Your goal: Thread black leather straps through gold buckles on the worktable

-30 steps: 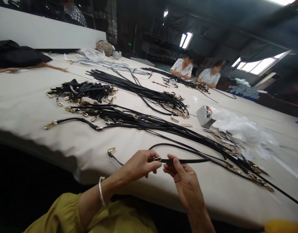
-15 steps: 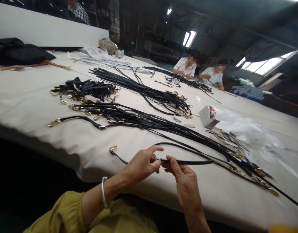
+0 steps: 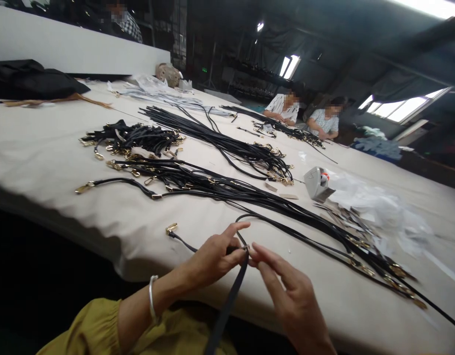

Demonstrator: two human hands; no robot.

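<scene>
Near the table's front edge, my left hand (image 3: 218, 254) pinches a narrow black strap (image 3: 231, 296) at a small metal buckle (image 3: 246, 247). One end of the strap hangs down towards my lap. To the left, a short length runs out to a gold clasp (image 3: 171, 229) resting on the cloth. My right hand (image 3: 292, 286) is closed at the buckle's right side, its thumb and fingertips on the strap there; exactly what lies between them is partly hidden. Behind both hands, another part of the strap loops across the table.
A long bundle of black straps with gold clasps (image 3: 257, 191) lies just beyond. Further back are a pile of short straps (image 3: 134, 135) and another bundle (image 3: 212, 138). A white dispenser (image 3: 317, 183) stands beside clear plastic (image 3: 379, 202). Two people sit at the far side.
The strap piece that pointed right from my right hand now hangs down towards my lap. My right hand has shifted its fingers to the buckle; my left hand stays nearly in place.
</scene>
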